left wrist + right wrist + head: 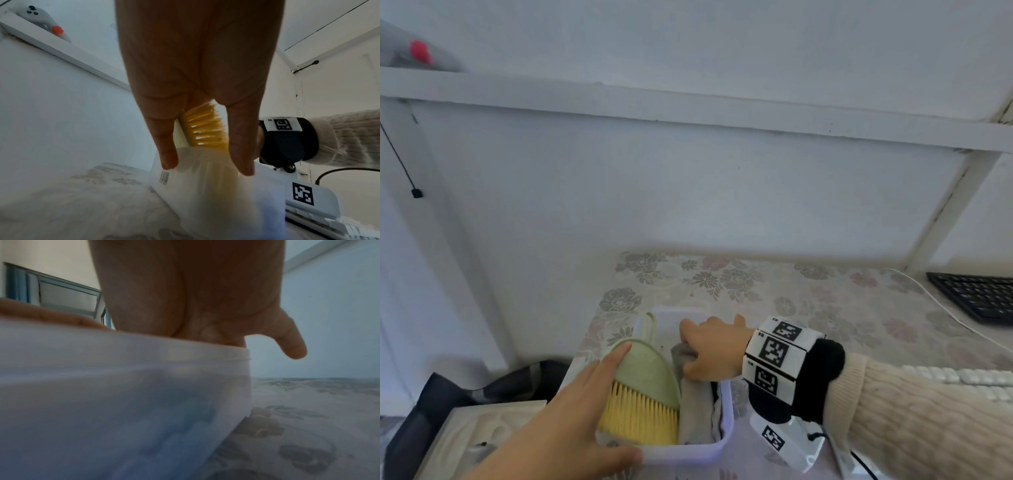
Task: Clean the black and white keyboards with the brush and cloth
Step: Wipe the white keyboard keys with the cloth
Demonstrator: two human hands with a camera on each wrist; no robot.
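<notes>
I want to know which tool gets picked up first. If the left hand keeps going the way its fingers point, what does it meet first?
The left hand points along the green brush in the white bin; its fingers already touch the brush back, so it probably meets that first.

the counter (825,301) wore a floral cover. a white tub (726,425) sat at its left edge, a black keyboard (979,296) toward its far right, a white keyboard (959,377) along its near right edge.

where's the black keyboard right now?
In the head view the black keyboard lies at the far right edge of the floral tablecloth, beyond the white keyboard and well right of the tub that both hands reach into.
</notes>
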